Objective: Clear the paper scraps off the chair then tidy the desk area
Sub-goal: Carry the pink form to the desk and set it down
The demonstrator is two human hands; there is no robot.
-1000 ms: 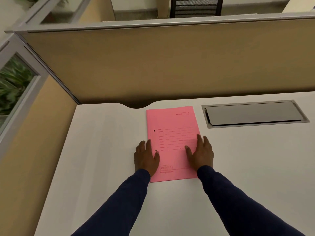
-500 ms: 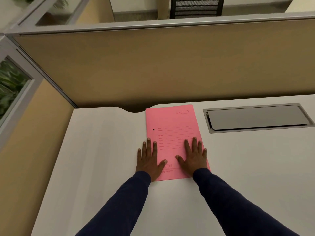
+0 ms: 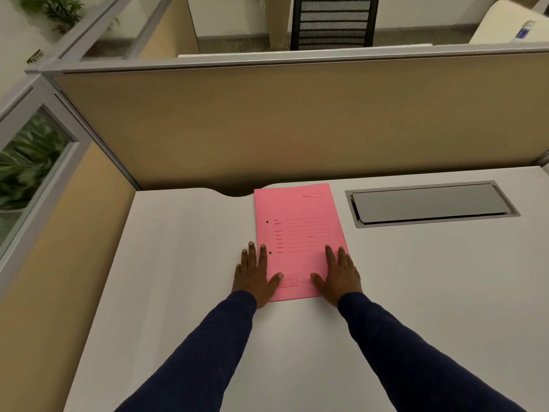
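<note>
A pink file folder (image 3: 300,230) lies flat on the white desk (image 3: 178,278), its far edge near the desk's back cutout. My left hand (image 3: 257,276) rests palm down at the folder's near left corner, fingers spread, partly on the desk. My right hand (image 3: 338,275) lies flat on the folder's near right corner, fingers apart. Neither hand grips anything. No paper scraps are in view.
A grey metal cable hatch (image 3: 430,203) is set into the desk right of the folder. Tan partition panels (image 3: 297,120) wall the desk at the back and left. A black mesh chair (image 3: 332,22) stands beyond the partition. Plants (image 3: 23,165) show through the left glass.
Both hands have flattened and spread on the folder's near corners, and the folder has slid slightly away toward the back of the desk.
</note>
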